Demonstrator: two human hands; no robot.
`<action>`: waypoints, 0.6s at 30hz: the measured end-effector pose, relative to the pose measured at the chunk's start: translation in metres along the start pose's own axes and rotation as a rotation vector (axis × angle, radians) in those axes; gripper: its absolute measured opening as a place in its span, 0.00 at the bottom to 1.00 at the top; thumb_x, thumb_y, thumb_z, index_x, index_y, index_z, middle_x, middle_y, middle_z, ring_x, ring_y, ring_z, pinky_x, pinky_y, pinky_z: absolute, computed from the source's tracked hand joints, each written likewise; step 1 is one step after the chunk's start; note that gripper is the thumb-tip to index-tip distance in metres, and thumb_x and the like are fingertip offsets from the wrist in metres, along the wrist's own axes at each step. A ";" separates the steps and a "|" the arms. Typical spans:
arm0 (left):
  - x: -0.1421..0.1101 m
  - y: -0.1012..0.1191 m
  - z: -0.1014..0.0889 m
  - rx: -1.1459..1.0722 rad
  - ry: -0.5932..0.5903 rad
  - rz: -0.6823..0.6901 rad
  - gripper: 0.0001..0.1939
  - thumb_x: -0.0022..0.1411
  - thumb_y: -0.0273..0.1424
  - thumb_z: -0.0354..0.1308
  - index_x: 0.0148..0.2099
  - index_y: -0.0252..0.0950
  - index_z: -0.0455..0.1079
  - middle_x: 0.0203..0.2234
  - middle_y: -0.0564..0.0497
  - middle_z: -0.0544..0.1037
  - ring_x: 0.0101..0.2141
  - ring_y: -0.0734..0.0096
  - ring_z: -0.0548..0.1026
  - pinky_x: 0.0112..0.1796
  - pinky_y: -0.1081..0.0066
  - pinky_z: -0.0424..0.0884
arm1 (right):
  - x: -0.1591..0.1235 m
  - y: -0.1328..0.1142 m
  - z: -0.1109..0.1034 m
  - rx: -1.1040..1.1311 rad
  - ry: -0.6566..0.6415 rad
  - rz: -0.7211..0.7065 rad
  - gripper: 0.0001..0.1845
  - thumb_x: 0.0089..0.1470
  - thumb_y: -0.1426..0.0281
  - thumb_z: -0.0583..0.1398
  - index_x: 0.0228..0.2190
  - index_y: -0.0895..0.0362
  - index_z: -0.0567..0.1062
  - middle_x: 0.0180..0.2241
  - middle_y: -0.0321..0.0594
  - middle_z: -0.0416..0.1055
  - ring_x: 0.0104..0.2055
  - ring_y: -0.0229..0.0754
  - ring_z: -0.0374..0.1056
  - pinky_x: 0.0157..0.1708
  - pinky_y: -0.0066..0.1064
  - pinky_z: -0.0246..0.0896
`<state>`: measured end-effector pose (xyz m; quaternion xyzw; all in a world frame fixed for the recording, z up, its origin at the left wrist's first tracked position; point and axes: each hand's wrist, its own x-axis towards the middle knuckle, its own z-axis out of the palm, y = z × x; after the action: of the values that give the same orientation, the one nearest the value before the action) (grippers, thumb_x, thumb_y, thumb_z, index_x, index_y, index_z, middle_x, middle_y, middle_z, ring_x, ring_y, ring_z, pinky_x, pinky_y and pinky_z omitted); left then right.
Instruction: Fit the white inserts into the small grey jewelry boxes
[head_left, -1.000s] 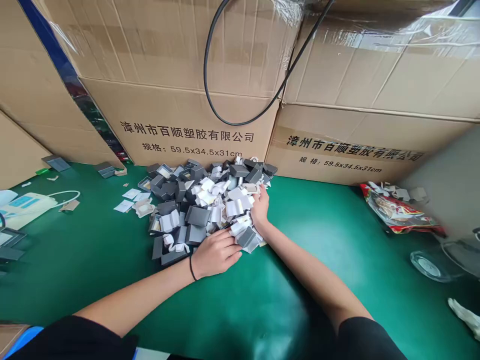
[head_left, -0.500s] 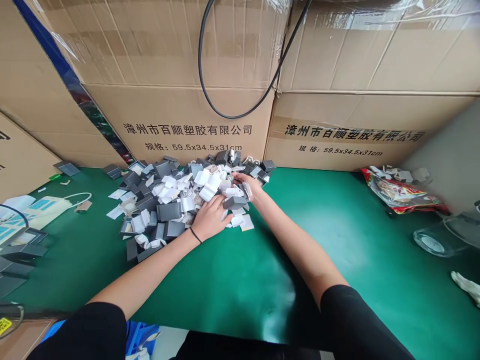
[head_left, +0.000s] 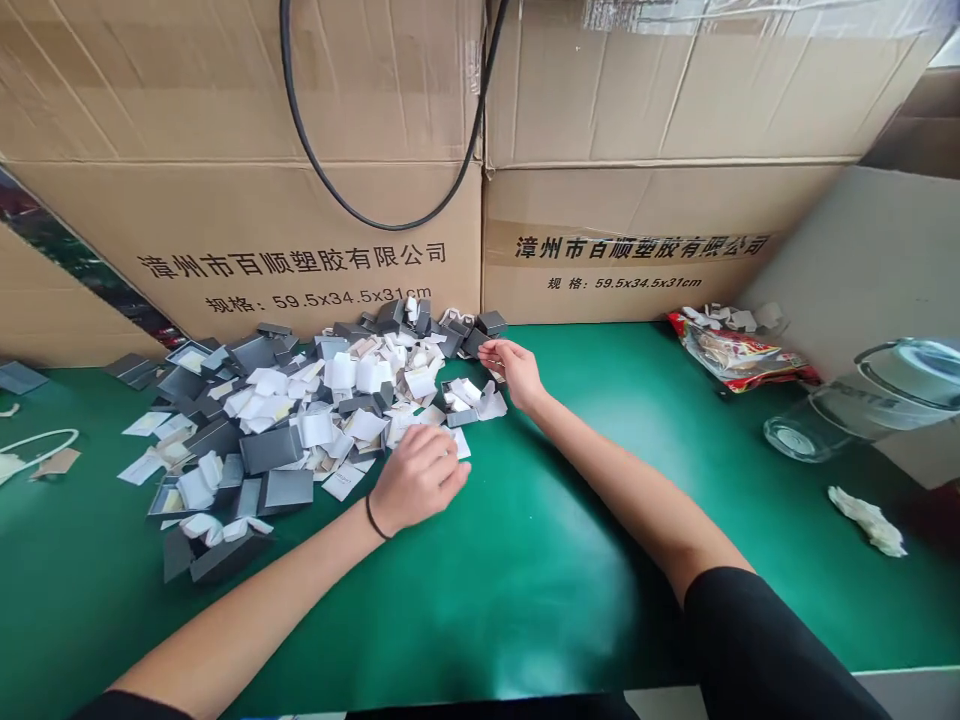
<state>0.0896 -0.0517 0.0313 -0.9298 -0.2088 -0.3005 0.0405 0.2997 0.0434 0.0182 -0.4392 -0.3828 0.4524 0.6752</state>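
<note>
A heap of dark grey small boxes (head_left: 271, 450) and loose white paper pieces (head_left: 262, 400) lies on the green table. My left hand (head_left: 420, 478) is at the heap's near right edge, back upward, fingers curled under. Whatever it may hold is hidden by the palm. Farther back, my right hand (head_left: 517, 372) reaches to the heap's right side, fingers stretched left beside a dark grey box (head_left: 475, 342). Nothing shows clearly between its fingers. Between the hands sits a small open box with white paper (head_left: 463, 395).
Large cardboard cartons (head_left: 315, 220) stand along the back, with a black cable (head_left: 390, 226) hanging before them. To the right are a red plastic bag (head_left: 739, 350), a clear jug (head_left: 806, 430) and a crumpled white scrap (head_left: 868, 520). A white cord (head_left: 45, 440) lies at left.
The view has swung right, so the heap sits farther left. My left hand has drawn back from the papers and curled; my right hand has come out of the heap to its right edge.
</note>
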 end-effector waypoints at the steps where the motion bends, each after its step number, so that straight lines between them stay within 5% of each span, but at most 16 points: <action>1: -0.002 0.015 0.003 -0.071 -0.007 0.079 0.12 0.60 0.29 0.52 0.24 0.35 0.67 0.27 0.49 0.75 0.35 0.67 0.72 0.40 0.62 0.67 | 0.000 0.001 -0.008 -0.073 0.009 -0.046 0.10 0.52 0.66 0.54 0.28 0.57 0.74 0.32 0.38 0.75 0.35 0.37 0.71 0.42 0.34 0.67; 4: 0.000 0.045 0.016 -0.258 -0.130 0.472 0.13 0.62 0.31 0.51 0.25 0.35 0.67 0.35 0.51 0.77 0.42 0.69 0.72 0.49 0.62 0.64 | 0.002 0.003 -0.033 -0.438 0.036 -0.267 0.13 0.54 0.66 0.52 0.28 0.55 0.75 0.33 0.39 0.75 0.38 0.41 0.69 0.44 0.37 0.64; 6: 0.010 0.046 0.028 -0.300 -0.202 0.549 0.13 0.63 0.31 0.50 0.27 0.35 0.68 0.39 0.50 0.78 0.46 0.68 0.71 0.55 0.61 0.59 | 0.004 0.003 -0.050 -0.707 0.013 -0.418 0.13 0.54 0.67 0.52 0.29 0.54 0.75 0.34 0.39 0.75 0.42 0.44 0.67 0.46 0.39 0.61; 9: 0.035 0.025 0.046 -0.236 -0.306 0.335 0.12 0.64 0.32 0.49 0.32 0.35 0.70 0.44 0.48 0.76 0.53 0.63 0.67 0.58 0.56 0.53 | 0.009 0.003 -0.070 -0.937 -0.047 -0.509 0.11 0.53 0.70 0.53 0.32 0.55 0.76 0.38 0.41 0.75 0.45 0.46 0.64 0.49 0.41 0.58; 13: 0.063 0.000 0.059 -0.128 -0.467 0.046 0.15 0.65 0.37 0.46 0.45 0.34 0.68 0.55 0.42 0.67 0.58 0.52 0.59 0.57 0.44 0.51 | 0.015 0.003 -0.082 -1.000 -0.098 -0.415 0.13 0.52 0.70 0.54 0.38 0.56 0.75 0.40 0.43 0.73 0.42 0.45 0.66 0.47 0.41 0.60; 18: 0.069 -0.004 0.065 -0.039 -0.458 -0.199 0.19 0.65 0.39 0.44 0.52 0.36 0.66 0.61 0.39 0.59 0.59 0.41 0.57 0.52 0.34 0.51 | 0.010 0.003 -0.084 -1.070 -0.194 -0.555 0.16 0.51 0.76 0.53 0.39 0.56 0.76 0.53 0.45 0.63 0.51 0.47 0.61 0.51 0.44 0.57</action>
<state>0.1740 -0.0102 0.0177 -0.9490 -0.2973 -0.0887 -0.0557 0.3790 0.0324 -0.0102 -0.5580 -0.7170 0.0423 0.4156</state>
